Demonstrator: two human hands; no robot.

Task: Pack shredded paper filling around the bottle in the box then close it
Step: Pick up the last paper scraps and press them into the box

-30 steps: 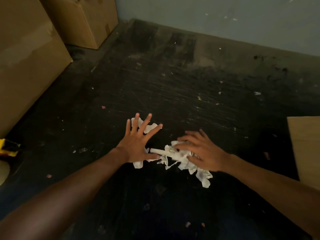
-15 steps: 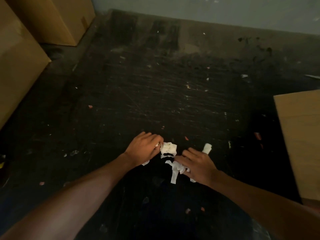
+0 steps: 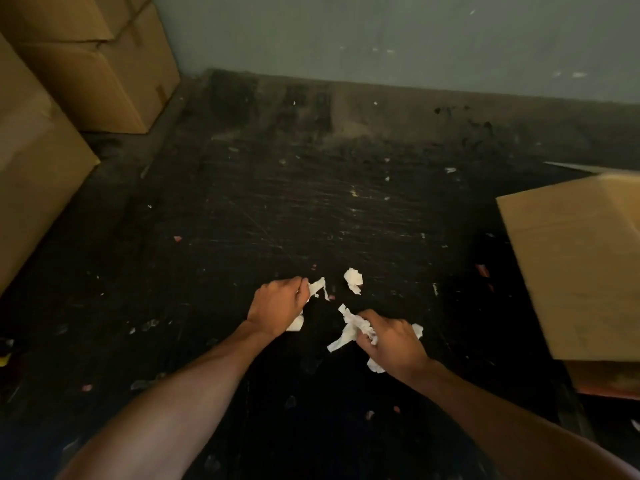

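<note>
While stacked brown cardboard cartons (image 3: 86,64) sit far left, the left hand (image 3: 277,306) curls round white shredded paper strips (image 3: 317,289), the right hand (image 3: 391,341) clutches more; one loose white scrap (image 3: 353,279) lies between. Tan cardboard box (image 3: 571,271) waits right; loose grips could shed shreds en route.

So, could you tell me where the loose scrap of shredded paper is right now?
In the head view, the loose scrap lies on the dark floor, just beyond the left hand and right hand.
</note>
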